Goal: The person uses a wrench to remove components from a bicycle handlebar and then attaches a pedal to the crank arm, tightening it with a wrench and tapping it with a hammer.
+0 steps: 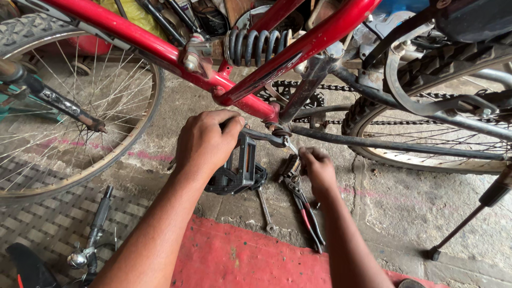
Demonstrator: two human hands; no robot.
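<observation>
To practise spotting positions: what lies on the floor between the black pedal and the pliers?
In the head view, a slim metal spanner lies between the black pedal and pliers.

L hand [205, 141] grips crank arm [261, 136]; R hand [318, 168] by pliers [304, 205].

Bicycle repair workshop. Rough, stained concrete floor [416, 208] under me; red bike frame [160, 50] at twelve o'clock, spoked wheel [69, 106] at ten, pliers [304, 205] and spanner [265, 210] lying loose at six.
</observation>
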